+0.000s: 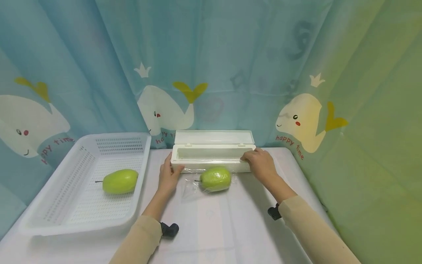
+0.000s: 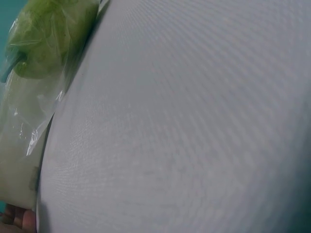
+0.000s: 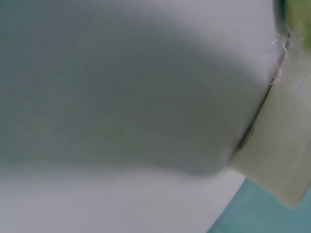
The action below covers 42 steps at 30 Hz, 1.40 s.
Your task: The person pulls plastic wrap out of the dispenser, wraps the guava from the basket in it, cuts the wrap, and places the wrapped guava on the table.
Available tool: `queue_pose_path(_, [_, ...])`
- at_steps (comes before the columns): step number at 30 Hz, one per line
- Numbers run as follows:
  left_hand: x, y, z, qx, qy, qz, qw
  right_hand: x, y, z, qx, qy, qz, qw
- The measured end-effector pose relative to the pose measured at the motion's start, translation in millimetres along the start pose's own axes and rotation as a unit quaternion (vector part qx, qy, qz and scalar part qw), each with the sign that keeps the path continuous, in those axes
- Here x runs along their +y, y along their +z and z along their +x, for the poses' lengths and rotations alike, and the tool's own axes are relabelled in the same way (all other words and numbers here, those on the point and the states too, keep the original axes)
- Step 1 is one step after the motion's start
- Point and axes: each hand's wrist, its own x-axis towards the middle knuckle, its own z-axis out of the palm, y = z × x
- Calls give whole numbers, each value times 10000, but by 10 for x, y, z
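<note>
Curtain [image 1: 227, 66]: blue running to green, printed with white whales; fills the upper frame.
Tabletop [image 1: 260, 238]: white covering, lower centre to lower right.
Basket [image 1: 87, 196]: white, slotted, left of frame; one spare fruit [image 1: 120, 181] inside, near its right wall, stem to the left.
Box [image 1: 193, 166]: white, long, centre of frame, length running left to right; lid [image 1: 214, 137] raised at the back.
Green fruit [image 1: 215, 179]: on the tabletop just in front of the box, lower centre; stem points left, long axis across the frame, roughly parallel to the box.
Film [image 1: 190, 189]: clear, over the fruit and up toward the box, wrinkled and loose at left; passage beneath the fruit not visible.
Left hand [image 1: 168, 179]: grips the box's left end, thumb at the front.
Right hand [image 1: 262, 165]: fingertips at the front edge, right end; whether they pinch anything, cannot tell.
Step in hand: judged to be freeing the film at the front edge.
Next move: seems to call for a steadied box and film held taut.
</note>
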Motion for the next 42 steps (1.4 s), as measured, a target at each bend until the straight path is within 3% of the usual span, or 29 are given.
queue_pose_path(9, [-6, -8, 10, -57, 58, -18, 10000, 198, -46, -142, 431, -9, -149, 9990])
queue_pose_path(18, [-51, 8, 4, -79, 15, -57, 10000, 280, -37, -175, 422, -97, -177, 9989])
queue_pose_path(23, [-50, 9, 2, -88, 25, -92, 9999, 366, -50, -231, 641, -83, -83, 9979])
queue_pose_path(32, [-55, -57, 20, -259, 515, -53, 9983, 327, -13, -306, 254, 676, 262, 9970])
queue_pose_path(34, [-25, -88, -29, -490, 377, -54, 9981, 274, -6, -334, 247, 842, 363, 9955])
queue_pose_path(37, [75, -131, -167, -743, -81, 19, 9972, 171, -7, -351, 344, 833, 502, 9947])
queue_pose_path(39, [173, -139, -297, -661, -225, 69, 9975, 92, -14, -335, 328, 725, 547, 9953])
queue_pose_path(40, [224, -127, -361, -521, -156, 144, 9984, 56, -11, -320, 251, 655, 530, 9961])
queue_pose_path(42, [336, -77, -474, -206, 331, 391, 9985, -9, 3, -277, 1, 488, 401, 9980])
